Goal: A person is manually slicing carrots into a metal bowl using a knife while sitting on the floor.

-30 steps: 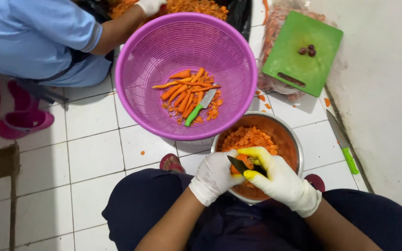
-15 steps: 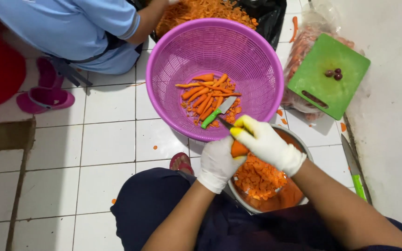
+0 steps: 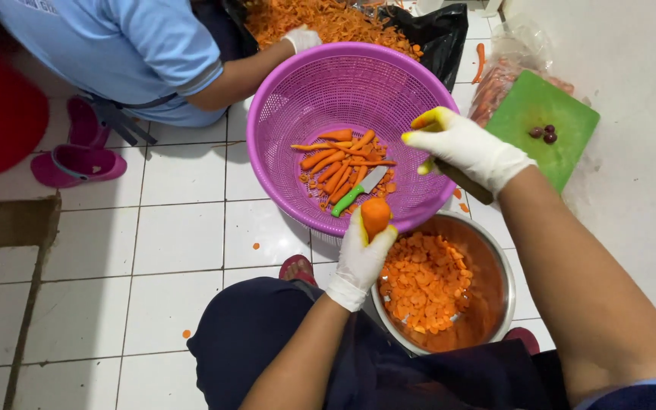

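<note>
Plenty still to slice by the look of it — the purple basket has a small pile of whole peeled carrots and a green-handled knife lying in it. My left hand is gloved and gripping a carrot stub upright, just over the basket's near rim. Right of that, the steel bowl on the floor is well filled with carrot slices. My right hand is raised over the basket's right edge, clenched round a dark knife handle — I can't see the blade.
</note>
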